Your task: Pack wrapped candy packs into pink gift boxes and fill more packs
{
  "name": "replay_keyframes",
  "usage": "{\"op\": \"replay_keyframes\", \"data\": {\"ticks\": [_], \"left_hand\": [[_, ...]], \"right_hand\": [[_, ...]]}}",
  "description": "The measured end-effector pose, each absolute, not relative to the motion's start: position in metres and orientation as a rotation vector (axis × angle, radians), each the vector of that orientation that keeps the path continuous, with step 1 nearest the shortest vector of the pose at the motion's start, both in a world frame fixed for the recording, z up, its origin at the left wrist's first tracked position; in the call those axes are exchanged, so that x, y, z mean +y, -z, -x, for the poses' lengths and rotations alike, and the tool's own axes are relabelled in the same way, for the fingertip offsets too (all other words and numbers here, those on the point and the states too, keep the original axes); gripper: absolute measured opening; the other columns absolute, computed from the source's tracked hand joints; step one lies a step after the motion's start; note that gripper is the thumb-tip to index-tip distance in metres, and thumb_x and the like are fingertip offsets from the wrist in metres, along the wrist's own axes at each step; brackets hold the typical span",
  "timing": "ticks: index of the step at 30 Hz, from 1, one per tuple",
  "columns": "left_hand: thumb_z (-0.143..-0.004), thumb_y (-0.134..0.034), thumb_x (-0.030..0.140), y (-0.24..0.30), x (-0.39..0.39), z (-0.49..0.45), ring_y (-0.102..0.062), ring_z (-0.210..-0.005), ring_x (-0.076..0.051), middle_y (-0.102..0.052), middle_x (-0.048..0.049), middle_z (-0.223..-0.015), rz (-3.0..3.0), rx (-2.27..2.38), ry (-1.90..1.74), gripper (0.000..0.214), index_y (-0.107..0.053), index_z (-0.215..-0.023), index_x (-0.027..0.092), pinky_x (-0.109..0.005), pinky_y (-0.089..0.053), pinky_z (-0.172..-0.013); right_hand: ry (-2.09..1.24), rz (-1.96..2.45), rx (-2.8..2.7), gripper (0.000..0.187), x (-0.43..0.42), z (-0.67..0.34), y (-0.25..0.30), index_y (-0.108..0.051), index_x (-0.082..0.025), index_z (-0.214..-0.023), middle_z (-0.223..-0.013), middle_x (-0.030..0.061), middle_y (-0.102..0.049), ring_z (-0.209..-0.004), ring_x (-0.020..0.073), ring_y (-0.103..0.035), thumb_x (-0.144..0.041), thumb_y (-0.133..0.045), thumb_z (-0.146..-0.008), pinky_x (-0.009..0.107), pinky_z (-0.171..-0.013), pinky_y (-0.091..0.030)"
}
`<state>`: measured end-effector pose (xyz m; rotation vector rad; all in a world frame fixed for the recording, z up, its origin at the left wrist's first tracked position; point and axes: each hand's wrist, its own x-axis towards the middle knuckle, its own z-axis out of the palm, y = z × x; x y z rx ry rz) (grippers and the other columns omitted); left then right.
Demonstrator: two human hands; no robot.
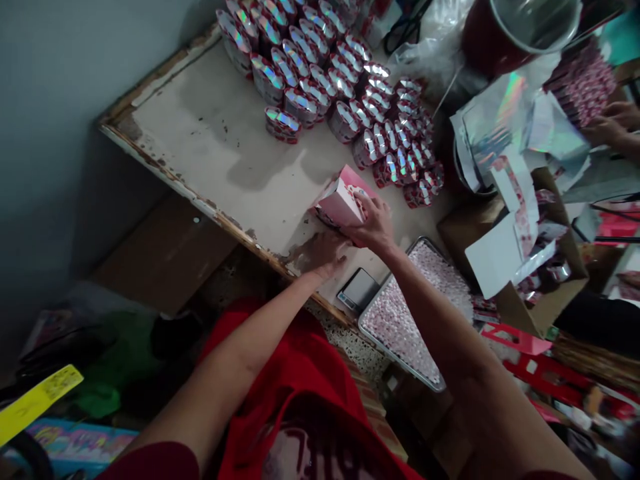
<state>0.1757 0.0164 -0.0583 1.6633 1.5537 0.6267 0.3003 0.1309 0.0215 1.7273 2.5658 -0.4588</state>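
A pink and white paper box (340, 202) with a red printed pattern stands over the pale tabletop near its front edge. My right hand (375, 223) is closed around the box's right side, its fingers over the printed face. Just below the box, my left hand (327, 253) lies low over the table with its fingers apart; some fingertips are dim and blurred, and whether they touch the box is unclear. A small digital scale (359, 291) sits in front of my right forearm. Beside it, a metal tray (400, 363) holds many small pink and white pieces.
Many shiny-topped packs (310, 73) stand in rows at the back of the worktable (200, 143). A cardboard box (570, 287) with packs and sheets is on the right, near a dark red bucket (480, 40). Another person's hands (615, 123) show at far right.
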Motion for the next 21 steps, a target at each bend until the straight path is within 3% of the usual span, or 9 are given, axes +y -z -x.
{"op": "replay_keyframes", "data": {"ticks": [4, 7, 9, 11, 14, 17, 21], "left_hand": [[-0.078, -0.081, 0.025, 0.063, 0.012, -0.178, -0.057, -0.120, -0.035, -0.065, -0.0091, -0.127, -1.655, 1.546, -0.702, 0.034, -0.077, -0.112, 0.027, -0.052, -0.047, -0.104], [-0.080, -0.080, 0.023, 0.067, 0.010, -0.177, -0.062, -0.114, -0.030, -0.070, -0.0067, -0.116, -1.490, 1.522, -0.866, 0.021, -0.077, -0.101, 0.026, -0.047, -0.050, -0.103], [-0.092, -0.071, 0.026, 0.070, 0.014, -0.167, -0.065, -0.106, -0.024, -0.071, -0.0065, -0.110, -1.303, 1.609, -0.968, 0.016, -0.075, -0.107, 0.024, -0.041, -0.054, -0.099], [-0.099, -0.063, 0.032, 0.071, 0.024, -0.148, -0.066, -0.110, -0.023, -0.070, -0.0103, -0.122, -1.144, 1.792, -1.075, 0.029, -0.069, -0.126, 0.022, -0.040, -0.056, -0.098], [-0.095, -0.072, 0.038, 0.068, 0.048, -0.112, -0.060, -0.130, -0.027, -0.063, -0.0126, -0.144, -1.235, 1.822, -1.171, 0.046, -0.064, -0.139, 0.025, -0.045, -0.051, -0.110], [-0.092, -0.078, 0.034, 0.065, 0.072, -0.086, -0.059, -0.134, -0.026, -0.067, -0.0078, -0.142, -1.471, 1.583, -1.123, 0.037, -0.071, -0.128, 0.029, -0.047, -0.045, -0.118], [-0.087, -0.082, 0.035, 0.069, 0.090, -0.074, -0.061, -0.128, -0.025, -0.068, -0.0067, -0.137, -1.558, 1.519, -1.058, 0.037, -0.075, -0.123, 0.029, -0.043, -0.047, -0.114]], "right_hand": [[0.397, -1.734, 2.568, 0.091, 0.127, -0.298, -0.019, -0.049, -0.023, -0.156, -0.136, 0.0157, -0.062, -0.122, 0.0389, -0.051, -0.050, -0.077, -0.073, 0.056, -0.104, -0.041], [0.341, -1.757, 2.576, 0.091, 0.119, -0.297, -0.015, -0.046, -0.022, -0.157, -0.140, 0.0161, -0.060, -0.122, 0.0379, -0.049, -0.049, -0.075, -0.075, 0.056, -0.105, -0.040], [0.313, -1.773, 2.561, 0.093, 0.115, -0.297, -0.012, -0.043, -0.020, -0.159, -0.142, 0.0179, -0.058, -0.122, 0.0381, -0.048, -0.050, -0.073, -0.077, 0.055, -0.104, -0.041], [0.302, -1.767, 2.551, 0.093, 0.112, -0.296, -0.010, -0.040, -0.018, -0.161, -0.143, 0.0197, -0.056, -0.123, 0.0390, -0.047, -0.050, -0.072, -0.079, 0.055, -0.103, -0.041], [0.291, -1.727, 2.576, 0.093, 0.110, -0.294, -0.010, -0.037, -0.018, -0.163, -0.146, 0.0209, -0.054, -0.126, 0.0407, -0.045, -0.050, -0.071, -0.082, 0.057, -0.105, -0.040], [0.262, -1.699, 2.595, 0.090, 0.106, -0.292, -0.013, -0.034, -0.020, -0.165, -0.148, 0.0210, -0.052, -0.128, 0.0413, -0.044, -0.050, -0.067, -0.087, 0.057, -0.106, -0.040], [0.229, -1.598, 2.607, 0.082, 0.101, -0.294, -0.018, -0.036, -0.023, -0.166, -0.145, 0.0200, -0.051, -0.129, 0.0408, -0.044, -0.052, -0.062, -0.093, 0.057, -0.107, -0.041]]}}
